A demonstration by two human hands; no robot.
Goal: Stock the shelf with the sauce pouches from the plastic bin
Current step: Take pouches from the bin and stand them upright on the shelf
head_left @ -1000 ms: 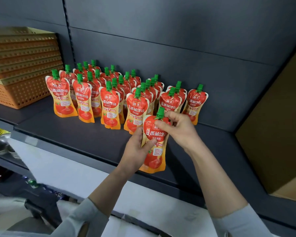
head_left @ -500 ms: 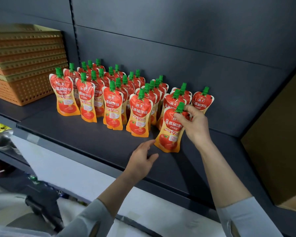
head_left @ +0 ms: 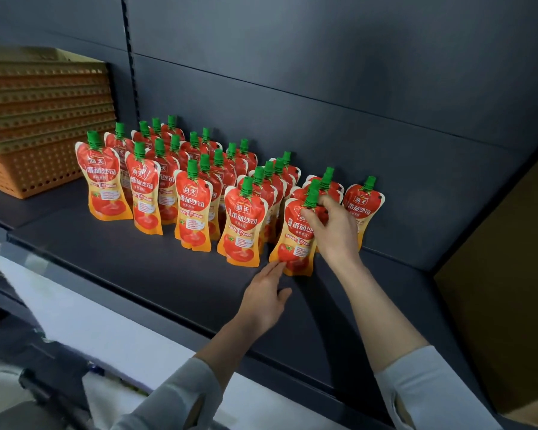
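A red and orange sauce pouch (head_left: pixel 292 243) with a green cap stands on the dark shelf (head_left: pixel 143 268), at the front of the fifth row from the left. My right hand (head_left: pixel 333 231) grips it by the neck, just under the cap. My left hand (head_left: pixel 261 293) lies flat on the shelf with straight fingers, and its fingertips touch the pouch's bottom left corner. Several rows of identical pouches (head_left: pixel 193 209) stand upright to the left and behind. One more pouch (head_left: pixel 362 206) stands alone at the right, by the back wall.
A stack of orange perforated baskets (head_left: pixel 35 131) sits at the left end of the shelf. A brown panel (head_left: pixel 503 305) closes the shelf on the right. A white strip (head_left: pixel 106 324) runs along the shelf front, with lower shelves below left.
My right hand carried the pouch from mid-air in front of the shelf and stood it in its row. My left hand let go of it and now touches its base.
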